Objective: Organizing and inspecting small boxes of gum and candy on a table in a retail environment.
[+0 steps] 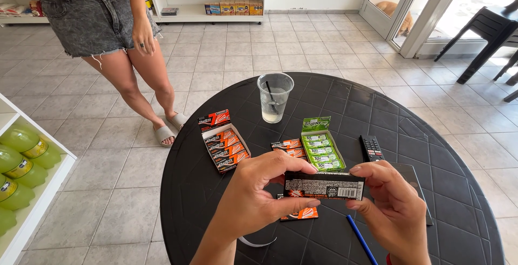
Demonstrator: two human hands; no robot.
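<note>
Fingers pinching black packet — orange box, green box

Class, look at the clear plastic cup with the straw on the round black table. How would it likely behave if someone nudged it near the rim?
The clear plastic cup looks thin-walled and holds only a little liquid, so it is probably light and would slide easily. It is tall with a narrow base, so a push near the rim might tip it. The dark straw leaning inside would likely shift.

Behind the held pack: two open boxes left and right, cup farther back, remote right.
</note>
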